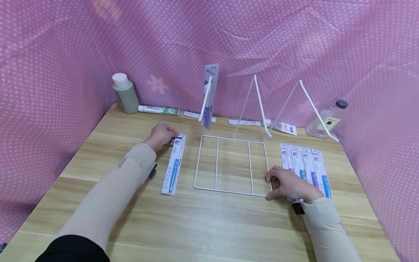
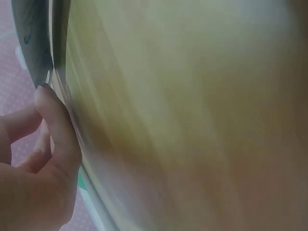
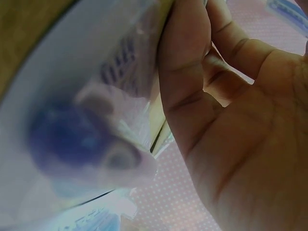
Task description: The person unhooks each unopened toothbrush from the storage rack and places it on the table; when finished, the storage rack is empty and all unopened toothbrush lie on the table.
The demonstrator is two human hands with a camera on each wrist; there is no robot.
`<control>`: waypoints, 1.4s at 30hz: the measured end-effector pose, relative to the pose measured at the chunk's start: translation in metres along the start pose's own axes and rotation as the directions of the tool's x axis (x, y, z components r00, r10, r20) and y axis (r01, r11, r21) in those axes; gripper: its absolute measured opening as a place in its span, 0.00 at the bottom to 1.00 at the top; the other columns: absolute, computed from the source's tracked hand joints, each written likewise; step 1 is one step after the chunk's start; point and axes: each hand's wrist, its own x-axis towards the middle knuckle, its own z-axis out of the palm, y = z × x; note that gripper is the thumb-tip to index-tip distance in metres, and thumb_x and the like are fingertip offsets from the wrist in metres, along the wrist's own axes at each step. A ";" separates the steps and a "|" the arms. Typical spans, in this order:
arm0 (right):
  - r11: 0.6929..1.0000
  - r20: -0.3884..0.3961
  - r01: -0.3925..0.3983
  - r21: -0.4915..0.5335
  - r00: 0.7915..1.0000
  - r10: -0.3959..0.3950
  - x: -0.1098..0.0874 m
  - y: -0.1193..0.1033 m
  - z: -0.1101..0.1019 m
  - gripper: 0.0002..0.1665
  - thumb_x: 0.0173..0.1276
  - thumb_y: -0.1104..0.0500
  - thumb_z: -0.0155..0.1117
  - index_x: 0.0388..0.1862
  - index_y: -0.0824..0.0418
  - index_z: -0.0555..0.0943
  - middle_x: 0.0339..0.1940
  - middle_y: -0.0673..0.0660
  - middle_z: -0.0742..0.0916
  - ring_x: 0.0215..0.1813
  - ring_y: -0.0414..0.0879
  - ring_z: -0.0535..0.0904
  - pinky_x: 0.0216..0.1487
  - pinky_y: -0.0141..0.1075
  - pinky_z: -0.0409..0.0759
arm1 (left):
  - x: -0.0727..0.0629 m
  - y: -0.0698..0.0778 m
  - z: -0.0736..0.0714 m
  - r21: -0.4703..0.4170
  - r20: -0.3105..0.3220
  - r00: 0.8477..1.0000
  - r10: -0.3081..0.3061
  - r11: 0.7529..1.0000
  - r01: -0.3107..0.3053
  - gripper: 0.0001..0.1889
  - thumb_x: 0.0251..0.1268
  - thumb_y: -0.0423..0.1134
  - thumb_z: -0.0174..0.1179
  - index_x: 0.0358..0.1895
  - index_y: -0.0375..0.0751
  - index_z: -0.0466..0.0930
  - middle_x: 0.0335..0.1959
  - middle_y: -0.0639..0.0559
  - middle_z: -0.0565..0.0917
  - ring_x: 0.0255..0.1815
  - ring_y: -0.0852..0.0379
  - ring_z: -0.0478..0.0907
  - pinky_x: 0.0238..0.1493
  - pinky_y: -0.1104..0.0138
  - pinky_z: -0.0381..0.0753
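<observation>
My left hand (image 1: 161, 136) pinches the top end of a packaged blue toothbrush (image 1: 173, 165), which lies aslant on the table left of a white wire rack (image 1: 217, 163). In the left wrist view, the fingertips of this hand (image 2: 48, 139) meet the edge of the pack. My right hand (image 1: 288, 183) grips the rack's right side wire near its front corner, fingers curled. Under and beside that hand lie several packaged toothbrushes (image 1: 306, 163) in a row. One toothbrush pack (image 1: 211, 95) hangs on the rack's left prong.
Along the back stand a grey-green bottle (image 1: 127, 96) and a clear bottle with a black cap (image 1: 327, 120). A toothpaste tube (image 1: 159, 110) and another tube (image 1: 284, 127) lie there too. Two white prongs rise from the rack's middle and right. Pink dotted cloth (image 1: 183, 43) surrounds the wooden table (image 1: 209, 225).
</observation>
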 end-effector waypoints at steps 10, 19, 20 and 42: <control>1.000 -0.002 0.012 -0.008 1.000 -0.012 0.001 0.000 -0.001 0.28 0.51 0.49 0.88 0.43 0.56 0.81 0.37 0.50 0.80 0.36 0.44 0.75 0.37 0.33 0.73 | -0.003 -0.001 -0.001 0.335 -0.093 0.989 0.112 0.939 -0.075 0.09 0.70 0.38 0.68 0.45 0.36 0.90 0.37 0.45 0.89 0.34 0.55 0.81 0.39 0.64 0.79; 1.000 -0.001 0.012 -0.005 1.000 -0.012 0.001 0.000 -0.002 0.27 0.51 0.49 0.88 0.43 0.55 0.81 0.37 0.50 0.79 0.36 0.44 0.74 0.37 0.33 0.73 | -0.011 0.005 0.004 0.451 -0.099 0.984 0.150 0.888 -0.090 0.12 0.71 0.41 0.65 0.45 0.34 0.89 0.47 0.39 0.89 0.50 0.42 0.82 0.59 0.52 0.79; 1.000 -0.001 0.013 -0.005 1.000 -0.013 0.000 0.000 -0.002 0.27 0.51 0.49 0.88 0.43 0.55 0.81 0.37 0.50 0.79 0.36 0.44 0.74 0.37 0.33 0.73 | -0.013 0.008 0.003 0.437 -0.096 0.984 0.148 0.895 -0.092 0.13 0.73 0.41 0.64 0.47 0.35 0.89 0.48 0.39 0.89 0.50 0.43 0.81 0.59 0.52 0.79; 1.000 0.006 -0.007 0.029 1.000 0.007 0.000 0.003 0.003 0.27 0.52 0.48 0.87 0.43 0.55 0.81 0.38 0.50 0.79 0.37 0.44 0.74 0.36 0.33 0.73 | -0.077 0.160 -0.008 -0.408 -0.246 0.782 0.572 0.671 -0.619 0.15 0.76 0.39 0.64 0.60 0.39 0.85 0.53 0.45 0.88 0.53 0.54 0.85 0.62 0.64 0.84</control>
